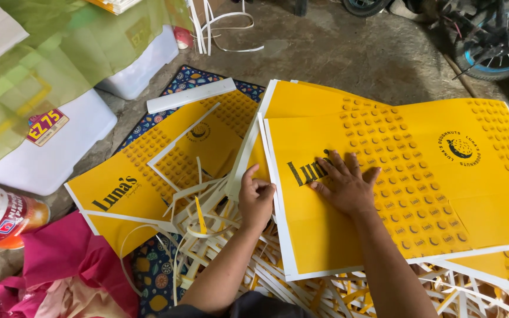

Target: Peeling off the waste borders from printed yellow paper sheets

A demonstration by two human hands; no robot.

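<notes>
— Under the right hand (344,187), what was there?

— A stack of yellow printed cardboard sheets (419,194) with white borders, lying flat on the floor. The right hand rested on the top sheet with its palm down and fingers spread, gripping nothing.

— And the left hand (256,199)?

— It sat just beside the right one, at the stack's left edge. Its fingers were curled shut around a white trim strip (244,158) that ran up and away from it along that edge.

— What lay around the hands?

— Below both wrists was a tangled heap of white and yellow offcut strips (219,235). To the left of the left hand lay another yellow sheet (148,176), partly covered by strips, on a patterned mat (189,79). Beyond it rested a flat white bar (191,95).

— Farther off?

— Well to the left of the left hand stood white plastic boxes (54,153) under a green translucent bag (60,53), with a red-and-white can (1,217) and pink cloth (72,259) nearer the person. Far beyond the right hand, a bicycle wheel (502,41) stood on the concrete floor (349,53).
</notes>
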